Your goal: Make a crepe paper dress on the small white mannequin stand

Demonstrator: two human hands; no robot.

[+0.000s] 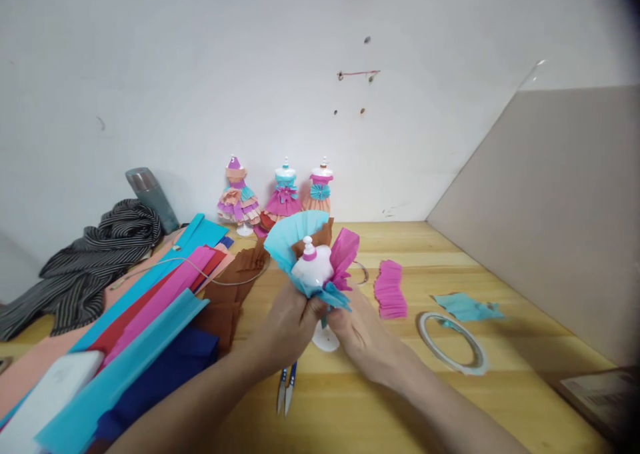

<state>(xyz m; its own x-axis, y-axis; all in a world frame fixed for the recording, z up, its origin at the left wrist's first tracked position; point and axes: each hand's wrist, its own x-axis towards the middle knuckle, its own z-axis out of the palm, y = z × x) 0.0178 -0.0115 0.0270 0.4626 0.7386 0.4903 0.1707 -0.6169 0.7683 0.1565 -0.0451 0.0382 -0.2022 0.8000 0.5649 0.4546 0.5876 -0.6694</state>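
A small white dress form [317,265] with a pink neck band stands on a round white base [325,338] in front of me. Blue crepe paper [296,233] fans up behind its shoulder, with brown and pink crepe paper [345,254] around it. My left hand [293,321] closes on the blue paper at the form's waist from the left. From the right, my right hand [363,331] pinches the same paper, its fingertips close to the left thumb. Thread snips [287,391] lie on the table just below my hands.
Three dressed mini forms [284,194] stand by the wall. Crepe paper sheets [165,301], a striped cloth [105,254], a white device [60,394] and a bottle [153,197] are at left. At right lie a pink strip [391,289], a blue scrap [467,306] and a tape roll [481,359].
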